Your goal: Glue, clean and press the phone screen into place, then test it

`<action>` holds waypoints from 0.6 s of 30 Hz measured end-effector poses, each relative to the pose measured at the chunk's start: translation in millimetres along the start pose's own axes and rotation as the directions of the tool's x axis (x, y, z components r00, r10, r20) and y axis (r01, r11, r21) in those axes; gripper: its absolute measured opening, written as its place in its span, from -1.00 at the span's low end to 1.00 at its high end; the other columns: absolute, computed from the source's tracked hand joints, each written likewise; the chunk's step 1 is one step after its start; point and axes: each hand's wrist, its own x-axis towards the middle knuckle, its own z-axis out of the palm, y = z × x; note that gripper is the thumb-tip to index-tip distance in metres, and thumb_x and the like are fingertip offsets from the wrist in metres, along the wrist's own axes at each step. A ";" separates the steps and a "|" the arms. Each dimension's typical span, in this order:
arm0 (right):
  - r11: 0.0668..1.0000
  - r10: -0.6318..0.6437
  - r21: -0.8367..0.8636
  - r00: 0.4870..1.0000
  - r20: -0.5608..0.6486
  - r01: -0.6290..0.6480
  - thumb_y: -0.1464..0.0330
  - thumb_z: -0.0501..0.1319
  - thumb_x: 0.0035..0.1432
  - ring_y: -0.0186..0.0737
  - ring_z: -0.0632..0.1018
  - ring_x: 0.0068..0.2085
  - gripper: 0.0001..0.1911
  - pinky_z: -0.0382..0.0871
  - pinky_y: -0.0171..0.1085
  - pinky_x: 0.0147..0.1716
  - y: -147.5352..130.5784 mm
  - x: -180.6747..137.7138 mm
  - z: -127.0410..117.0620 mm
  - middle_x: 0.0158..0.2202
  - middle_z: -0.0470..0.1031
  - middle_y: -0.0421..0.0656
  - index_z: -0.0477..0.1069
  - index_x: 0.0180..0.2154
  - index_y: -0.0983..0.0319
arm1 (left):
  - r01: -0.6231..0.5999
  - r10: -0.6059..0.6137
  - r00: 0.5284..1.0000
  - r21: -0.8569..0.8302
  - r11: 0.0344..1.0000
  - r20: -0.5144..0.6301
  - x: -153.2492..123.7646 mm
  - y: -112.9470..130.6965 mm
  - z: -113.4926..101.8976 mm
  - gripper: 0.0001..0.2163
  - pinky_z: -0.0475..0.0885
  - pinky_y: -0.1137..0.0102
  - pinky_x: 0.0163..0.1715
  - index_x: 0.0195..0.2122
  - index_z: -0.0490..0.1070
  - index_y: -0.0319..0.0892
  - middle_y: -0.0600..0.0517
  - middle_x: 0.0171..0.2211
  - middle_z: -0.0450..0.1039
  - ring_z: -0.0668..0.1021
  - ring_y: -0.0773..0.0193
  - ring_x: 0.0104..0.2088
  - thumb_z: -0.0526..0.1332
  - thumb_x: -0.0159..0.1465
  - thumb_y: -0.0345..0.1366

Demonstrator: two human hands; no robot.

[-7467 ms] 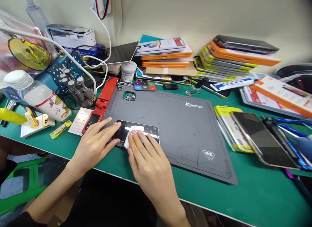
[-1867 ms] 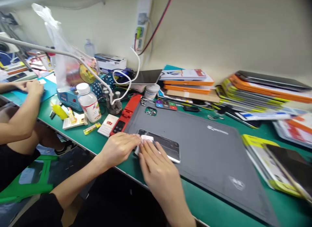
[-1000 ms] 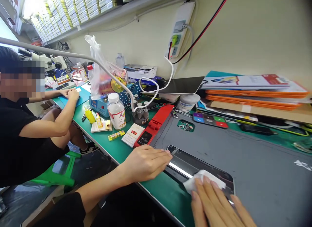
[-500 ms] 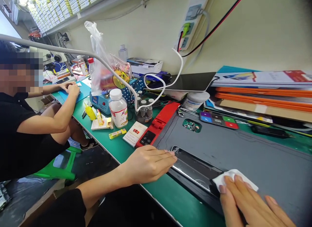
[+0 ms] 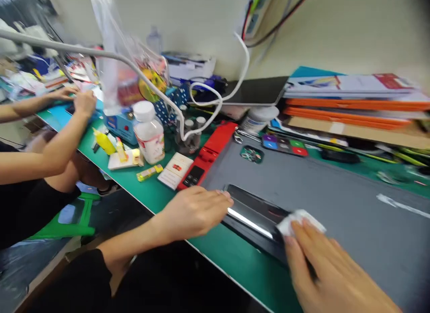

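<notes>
A dark, glossy phone [image 5: 253, 210] with a curved, shining edge lies face up along the front of the grey work mat [image 5: 322, 187]. My left hand [image 5: 193, 212] steadies its left end, the fingers held together over the corner. At the other end, my right hand [image 5: 325, 263] presses a folded white wipe [image 5: 304, 219] onto the glass. The wipe and fingers hide that end of the phone. Left of the mat, near my left hand, are a red device [image 5: 204, 160] with a small black panel and a white cigarette pack [image 5: 175, 170].
A white-capped bottle [image 5: 149, 136], a yellow lighter [image 5: 149, 173] and a hanging plastic bag [image 5: 110, 66] stand left. A white cable [image 5: 134, 71] arches across. Orange folders [image 5: 349, 113] are stacked behind the mat. At the left, another person's hands [image 5: 83, 102] work on the bench.
My view has swung, so the bench things appear farther left and higher. Both hands stay at their ends of the phone, the wipe still under my right fingers.
</notes>
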 end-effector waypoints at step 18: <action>0.995 0.060 -0.079 0.998 -0.030 -0.062 0.33 0.17 0.51 0.08 0.61 0.23 -0.61 0.54 0.09 0.25 -31.8 27.6 -20.4 0.23 0.57 0.09 0.51 0.22 0.39 | -0.013 0.016 0.998 -0.044 0.999 0.060 2.8 -6.7 -1.3 -0.71 0.62 0.18 0.14 0.17 0.50 -0.34 -0.19 0.22 0.55 0.63 0.09 0.20 0.16 0.48 -0.53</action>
